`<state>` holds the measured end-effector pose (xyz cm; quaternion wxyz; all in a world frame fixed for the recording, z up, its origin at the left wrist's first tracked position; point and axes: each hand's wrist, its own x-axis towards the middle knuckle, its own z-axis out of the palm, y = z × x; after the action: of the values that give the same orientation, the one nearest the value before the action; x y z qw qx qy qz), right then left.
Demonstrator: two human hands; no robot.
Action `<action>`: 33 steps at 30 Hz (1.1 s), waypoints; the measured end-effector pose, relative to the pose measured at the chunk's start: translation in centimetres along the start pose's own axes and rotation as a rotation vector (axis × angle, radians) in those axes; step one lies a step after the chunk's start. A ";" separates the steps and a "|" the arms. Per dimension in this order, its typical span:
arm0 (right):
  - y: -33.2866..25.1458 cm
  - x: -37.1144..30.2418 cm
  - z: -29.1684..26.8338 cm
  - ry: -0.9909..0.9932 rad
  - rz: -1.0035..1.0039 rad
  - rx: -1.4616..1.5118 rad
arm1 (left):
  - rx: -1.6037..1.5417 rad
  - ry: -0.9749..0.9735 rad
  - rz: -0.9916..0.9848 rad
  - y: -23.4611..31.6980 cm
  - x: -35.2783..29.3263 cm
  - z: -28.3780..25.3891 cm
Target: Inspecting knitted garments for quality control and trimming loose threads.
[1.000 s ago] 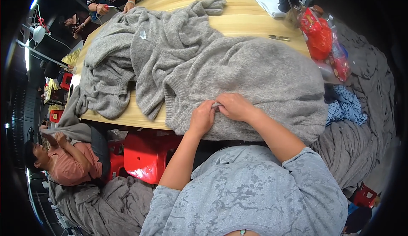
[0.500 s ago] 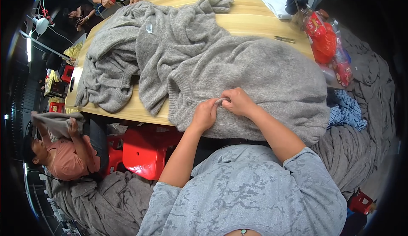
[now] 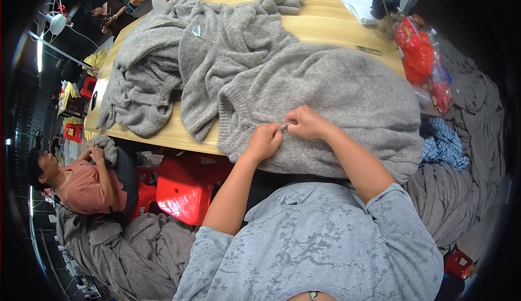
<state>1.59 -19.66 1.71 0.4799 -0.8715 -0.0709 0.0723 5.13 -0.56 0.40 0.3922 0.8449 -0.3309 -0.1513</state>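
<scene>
A grey knitted sweater [image 3: 353, 95] is spread along the near side of the table, its ribbed edge toward the left. Both hands are closed on it, side by side. My left hand [image 3: 266, 141] grips a small fold of the knit close to the ribbing. Just to its right, my right hand [image 3: 305, 123] pinches the same fold, raising a short ridge between the fingers. Whatever else the fingertips might hold is hidden. More grey knitwear [image 3: 217, 46] lies crumpled beyond and to the left, with a small pale label [image 3: 196, 30] on it.
On the wooden table [image 3: 320, 21] lie thread snips [image 3: 368, 50]. Red plastic bags [image 3: 415, 51] hang at its right edge. A red stool [image 3: 182, 195] stands left of me. Piles of grey cloth [image 3: 135, 257] flank me. A co-worker [image 3: 89, 184] sits at left; another stands across the table.
My hands stay on the fold with little movement; the view has shifted slightly. The seated co-worker at left has lowered the grey cloth from raised hands to the lap.
</scene>
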 end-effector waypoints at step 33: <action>-1.0 -9.1 -3.4 0.208 0.241 0.113 | 0.193 -0.177 0.290 7.8 2.9 0.6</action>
<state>-6.71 -23.73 4.87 0.5209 -0.8479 0.0882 0.0428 3.48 -6.53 5.96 0.2966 0.8053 -0.4954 -0.1345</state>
